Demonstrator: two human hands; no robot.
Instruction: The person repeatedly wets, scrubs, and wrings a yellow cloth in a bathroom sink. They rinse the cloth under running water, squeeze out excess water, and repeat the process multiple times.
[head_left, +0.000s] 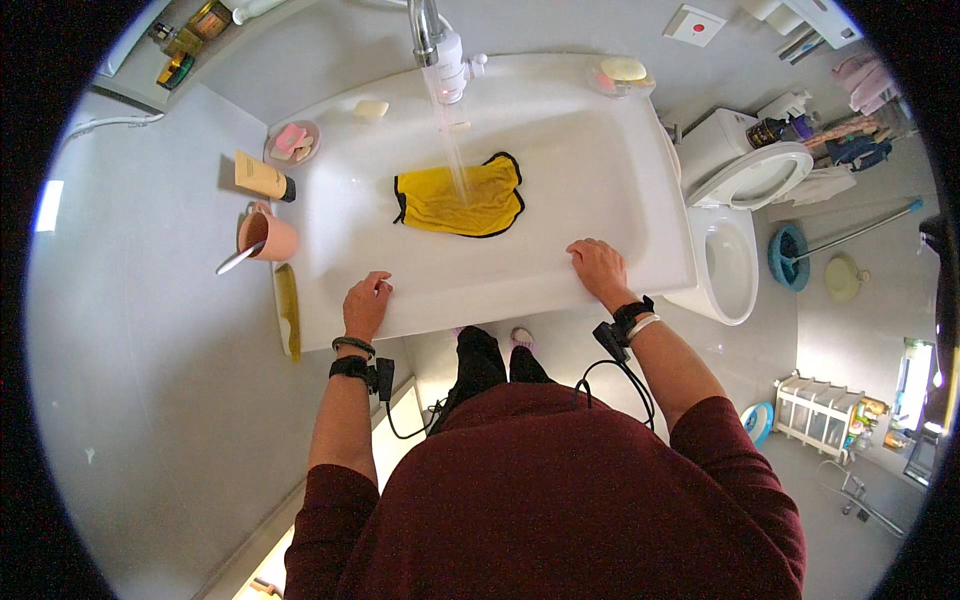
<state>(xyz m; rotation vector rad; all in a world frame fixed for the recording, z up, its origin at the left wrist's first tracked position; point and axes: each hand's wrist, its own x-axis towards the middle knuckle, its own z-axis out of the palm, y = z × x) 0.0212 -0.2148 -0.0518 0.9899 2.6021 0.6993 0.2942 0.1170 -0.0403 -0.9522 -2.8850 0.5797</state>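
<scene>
A yellow cloth (457, 199) with black edging lies spread on the floor of the white washbasin (592, 180). Water runs onto it from the chrome faucet (425, 56) above. My left hand (366, 301) rests at the basin's front left rim, its fingers loosely curled and holding nothing. At the front right, my right hand (600, 266) rests on the rim with bent fingers, also without an object. Both hands are apart from the cloth.
Along the basin's left side are a pink soap dish (306, 139), a cream tube (259, 176), an orange mug (274, 236) and a comb (286, 304). A soap bar (371, 109) lies on the back ledge. Another soap dish (619, 81) stands back right, beyond which is a toilet (727, 255).
</scene>
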